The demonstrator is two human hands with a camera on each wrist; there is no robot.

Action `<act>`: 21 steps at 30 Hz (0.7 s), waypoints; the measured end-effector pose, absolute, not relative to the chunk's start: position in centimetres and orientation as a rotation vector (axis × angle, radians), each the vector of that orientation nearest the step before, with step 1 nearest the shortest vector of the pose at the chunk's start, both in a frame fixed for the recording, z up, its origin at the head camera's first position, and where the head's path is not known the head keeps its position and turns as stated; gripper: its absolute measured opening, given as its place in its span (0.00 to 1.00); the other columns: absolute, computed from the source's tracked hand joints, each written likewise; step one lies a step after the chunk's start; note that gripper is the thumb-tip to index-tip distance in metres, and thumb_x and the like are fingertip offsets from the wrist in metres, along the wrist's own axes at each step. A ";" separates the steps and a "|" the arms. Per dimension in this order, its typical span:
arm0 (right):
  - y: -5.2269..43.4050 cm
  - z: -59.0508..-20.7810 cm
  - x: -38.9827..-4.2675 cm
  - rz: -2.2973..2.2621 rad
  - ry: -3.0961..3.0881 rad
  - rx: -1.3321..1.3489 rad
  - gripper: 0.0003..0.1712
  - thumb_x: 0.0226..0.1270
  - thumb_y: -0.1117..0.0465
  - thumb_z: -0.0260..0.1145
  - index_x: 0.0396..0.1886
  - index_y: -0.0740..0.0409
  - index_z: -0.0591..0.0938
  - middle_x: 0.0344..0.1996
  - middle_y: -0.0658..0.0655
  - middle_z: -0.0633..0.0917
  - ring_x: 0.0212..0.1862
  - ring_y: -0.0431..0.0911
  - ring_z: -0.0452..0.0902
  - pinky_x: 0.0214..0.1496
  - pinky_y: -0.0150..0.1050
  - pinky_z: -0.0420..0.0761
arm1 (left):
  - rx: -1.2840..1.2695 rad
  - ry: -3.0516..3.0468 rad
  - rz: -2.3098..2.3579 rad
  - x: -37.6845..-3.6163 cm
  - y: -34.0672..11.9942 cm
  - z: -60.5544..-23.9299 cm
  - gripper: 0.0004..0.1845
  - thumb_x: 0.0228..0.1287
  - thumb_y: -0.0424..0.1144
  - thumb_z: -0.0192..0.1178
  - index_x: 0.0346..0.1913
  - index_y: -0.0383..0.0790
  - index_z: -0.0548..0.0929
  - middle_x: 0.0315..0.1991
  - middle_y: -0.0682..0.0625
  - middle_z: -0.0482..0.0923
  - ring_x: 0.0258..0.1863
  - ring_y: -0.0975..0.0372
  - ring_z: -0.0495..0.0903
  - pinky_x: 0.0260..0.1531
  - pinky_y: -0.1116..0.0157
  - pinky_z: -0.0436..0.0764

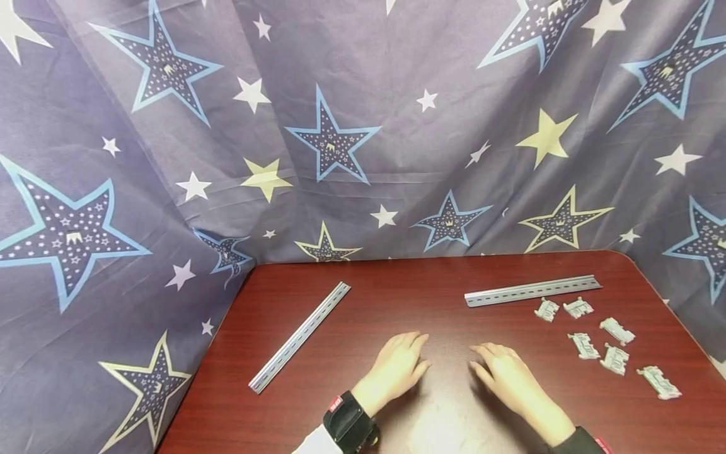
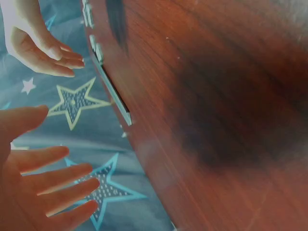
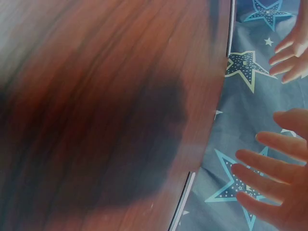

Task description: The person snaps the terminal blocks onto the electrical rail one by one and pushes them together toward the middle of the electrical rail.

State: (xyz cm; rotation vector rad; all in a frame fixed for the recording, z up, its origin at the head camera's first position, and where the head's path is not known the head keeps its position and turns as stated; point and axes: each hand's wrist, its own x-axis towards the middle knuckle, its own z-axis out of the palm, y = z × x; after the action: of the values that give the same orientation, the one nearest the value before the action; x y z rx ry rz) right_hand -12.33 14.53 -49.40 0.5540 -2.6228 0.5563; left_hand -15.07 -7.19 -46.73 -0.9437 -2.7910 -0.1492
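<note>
While both of my hands hover low over the near middle of the worktop, nothing is in them.
Left hand (image 1: 397, 366): released, palm down, fingers straight and slightly spread, aimed at the far edge; its wrist camera shows the fingers (image 2: 53, 185) free of anything.
Right hand (image 1: 505, 375): released as well, flat, fingers pointing toward the far left; in its own wrist view the fingers (image 3: 269, 178) are spread and bare.
Contact: I cannot tell whether either palm touches the wood or floats just above it.
Left DIN rail (image 1: 300, 336): lies diagonally near the left edge, well apart from the left hand.
Right DIN rail (image 1: 532, 291): lies almost parallel to the far edge, toward the far right corner, beyond the right hand.
Terminal blocks (image 1: 601, 343): six small grey pieces scattered loosely by the right edge, just nearer than that rail, none mounted on it.
Worktop (image 1: 442, 416): dark red wood grain, glossy, with a glare patch between my wrists.
Backdrop (image 1: 317, 126): star-printed cloth hung behind and draped round the sides.
Risk, as I judge it: the blocks sit loose and small on a slick surface, so a sweeping right hand could scatter them or push the outermost off the right edge.
Second risk: a rail grabbed at one end could pivot and slide.
</note>
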 end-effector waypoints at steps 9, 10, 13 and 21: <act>16.3 -49.6 -12.2 0.613 -2.712 0.502 0.12 0.52 0.61 0.65 0.37 0.59 0.81 0.33 0.54 0.82 0.39 0.51 0.77 0.44 0.48 0.72 | -1.034 -2.836 -0.153 -17.5 -5.4 -45.6 0.22 0.59 0.49 0.52 0.53 0.42 0.73 0.44 0.50 0.77 0.44 0.60 0.75 0.44 0.65 0.71; 16.5 -49.6 -12.2 0.613 -2.718 0.501 0.11 0.52 0.61 0.65 0.37 0.59 0.81 0.33 0.54 0.82 0.39 0.51 0.77 0.44 0.48 0.72 | -1.033 -2.834 -0.137 -17.8 -5.2 -45.7 0.21 0.59 0.49 0.53 0.52 0.42 0.74 0.44 0.50 0.77 0.43 0.60 0.76 0.43 0.65 0.71; 17.1 -49.7 -12.0 0.595 -2.730 0.494 0.10 0.52 0.61 0.65 0.36 0.58 0.81 0.33 0.54 0.82 0.39 0.51 0.77 0.44 0.48 0.72 | -1.042 -2.826 -0.094 -18.8 -4.5 -46.1 0.20 0.58 0.49 0.53 0.51 0.42 0.75 0.43 0.51 0.77 0.42 0.61 0.76 0.42 0.66 0.72; 18.5 -49.8 -12.0 0.575 -2.769 0.462 0.09 0.53 0.61 0.64 0.35 0.58 0.80 0.33 0.54 0.82 0.39 0.52 0.77 0.44 0.49 0.72 | -1.057 -2.865 -0.142 -22.1 -2.6 -47.0 0.19 0.56 0.46 0.55 0.49 0.41 0.76 0.42 0.50 0.77 0.41 0.61 0.77 0.39 0.67 0.73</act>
State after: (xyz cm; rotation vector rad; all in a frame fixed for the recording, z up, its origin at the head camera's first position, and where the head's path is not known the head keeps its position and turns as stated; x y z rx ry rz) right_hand -11.97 18.54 -49.83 0.4621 -2.7694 0.5749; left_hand -22.12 -2.56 -47.02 -1.0570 -2.8653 -0.1416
